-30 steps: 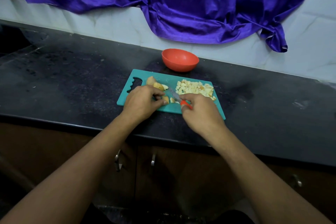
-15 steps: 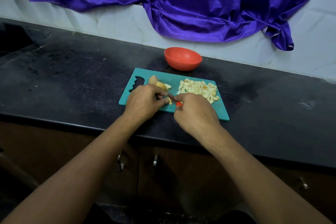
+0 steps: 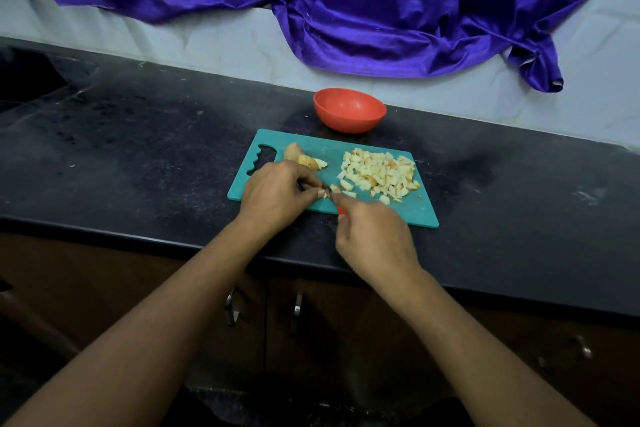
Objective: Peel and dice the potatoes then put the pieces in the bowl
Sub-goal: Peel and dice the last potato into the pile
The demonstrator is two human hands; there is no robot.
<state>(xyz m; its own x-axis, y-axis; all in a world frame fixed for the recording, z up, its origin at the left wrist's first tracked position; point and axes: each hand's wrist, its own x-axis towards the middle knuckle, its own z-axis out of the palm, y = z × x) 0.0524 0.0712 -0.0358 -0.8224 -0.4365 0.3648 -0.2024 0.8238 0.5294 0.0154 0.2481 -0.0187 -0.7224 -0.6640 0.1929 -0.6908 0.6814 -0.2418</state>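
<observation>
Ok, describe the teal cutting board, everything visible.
The cutting board is a flat teal rectangle, plastic-looking, with a wavy cut-out grip at its left end. It lies flat on the black counter, just nearer than the red bowl. It carries a pile of diced potato and uncut chunks; the left hand covers its near-left part.

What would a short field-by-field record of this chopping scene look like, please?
Left hand: pinches a small potato piece on the cutting board
Right hand: grips the knife, blade at that piece
Diced pile: on the board's right part
Larger chunks: beside the board's handle cut-out
Bowl: red, behind the board, no pieces visible inside
</observation>
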